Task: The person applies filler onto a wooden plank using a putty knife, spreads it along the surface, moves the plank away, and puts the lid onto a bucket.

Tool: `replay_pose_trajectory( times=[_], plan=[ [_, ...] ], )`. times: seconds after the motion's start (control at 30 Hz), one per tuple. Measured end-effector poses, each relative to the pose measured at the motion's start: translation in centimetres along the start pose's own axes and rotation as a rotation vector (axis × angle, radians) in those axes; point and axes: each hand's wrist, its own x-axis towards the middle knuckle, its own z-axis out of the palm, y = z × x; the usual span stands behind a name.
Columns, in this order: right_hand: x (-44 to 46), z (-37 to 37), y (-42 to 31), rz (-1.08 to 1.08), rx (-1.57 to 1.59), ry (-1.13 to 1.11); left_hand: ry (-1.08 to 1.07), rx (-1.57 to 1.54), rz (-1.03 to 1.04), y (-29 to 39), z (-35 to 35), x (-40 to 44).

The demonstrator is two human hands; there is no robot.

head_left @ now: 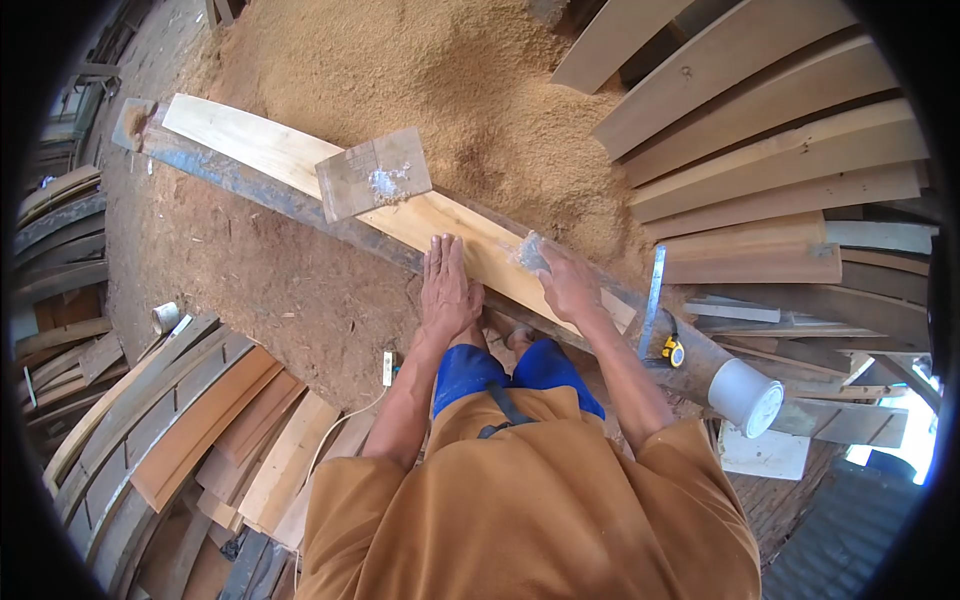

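A long pale board [245,133] lies along a narrow bench [235,182] that runs from upper left to lower right. My left hand [447,290] rests flat on the board's near edge, fingers stretched out and holding nothing. To its right, my right hand [572,285] is closed on a whitish, powdery pad [531,252], which touches the board's surface. A short wooden block [352,182] with white powder on it lies across the board, left of my left hand.
At the bench's right end are a metal ruler [653,300], a yellow tape measure [673,351] and a white tub [738,392]. Stacked planks [760,200] stand at the right, more planks [205,425] at lower left. Sawdust [400,70] is heaped behind the bench.
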Motion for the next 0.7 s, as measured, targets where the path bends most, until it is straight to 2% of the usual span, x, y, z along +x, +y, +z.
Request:
replay_pose_trajectory(
  times=[0.2,0.3,0.4,0.5,0.6,0.7],
  plan=[
    [0.1,-0.8,4.1,-0.094,-0.102,-0.144,-0.056,-0.011,-0.019,-0.5,0.0,0.0],
    [0.1,-5.0,0.0,-0.002,-0.137,-0.243,-0.066,-0.019,-0.033,-0.7,0.2,-0.1],
    [2.1,-3.8,-2.4,-0.094,-0.089,-0.138,-0.067,-0.032,-0.04,-0.6,0.0,0.0],
    [2.3,-3.8,-2.9,-0.05,-0.119,-0.217,-0.053,-0.029,-0.018,-0.8,-0.2,0.1],
    [-0.9,-3.9,0.0,-0.059,-0.203,-0.145,-0.082,0.013,-0.025,-0.9,-0.5,-0.1],
    [-3.9,-4.2,4.6,0.092,-0.292,-0.287,-0.034,0.069,-0.014,0.4,-0.7,0.5]
  ],
)
